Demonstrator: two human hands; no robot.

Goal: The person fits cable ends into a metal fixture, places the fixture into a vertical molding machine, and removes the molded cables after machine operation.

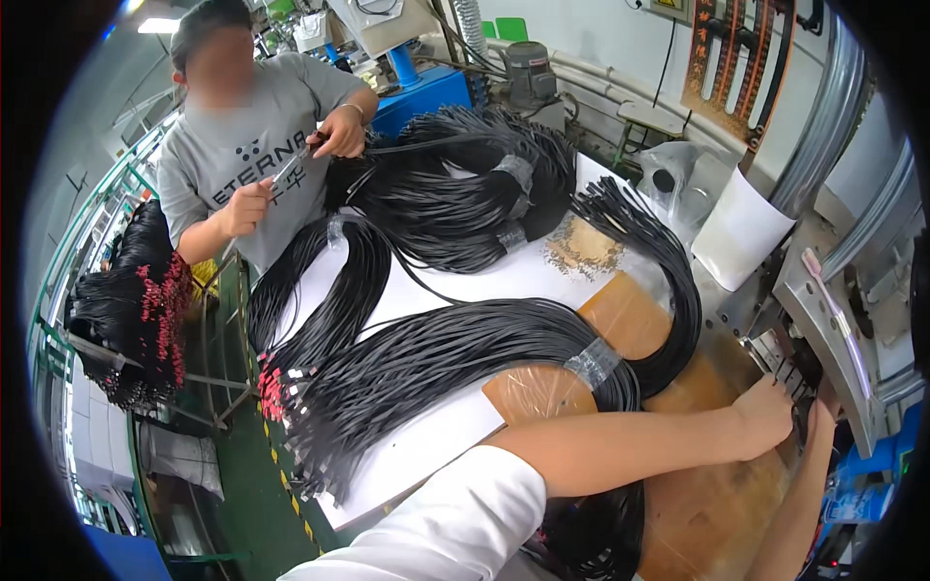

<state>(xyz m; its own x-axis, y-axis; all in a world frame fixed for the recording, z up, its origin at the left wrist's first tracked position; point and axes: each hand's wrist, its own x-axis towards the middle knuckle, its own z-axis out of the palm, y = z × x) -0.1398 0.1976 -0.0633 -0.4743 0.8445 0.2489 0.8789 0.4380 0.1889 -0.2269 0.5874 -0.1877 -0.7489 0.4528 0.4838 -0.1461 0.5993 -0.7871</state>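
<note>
Metal fixture (780, 360) on the machine at about 3 o'clock is where both of the person's hands meet. The left hand (765, 416) lies knuckles-up, its forearm stretched nearly level across the frame from the white sleeve (455, 528) at 6 o'clock, fingers curled down against the fixture's lower edge; whether they pinch anything cannot be told. The right hand (821, 426) rises from the lower right on a steep forearm, seen edge-on just beside the left hand, fingers hidden behind the machine part, so its grip cannot be told either. Beneath the forearms lies brown cardboard (697, 504) on the white desk (426, 445). A taped bundle of black cables (426, 363) sprawls toward 9 o'clock, another bundle (465, 194) sits at 12 o'clock, and a third (659, 261) curves toward 2 o'clock. At 11 o'clock a co-worker in a grey shirt (242, 160) holds a cable between raised hands.
</note>
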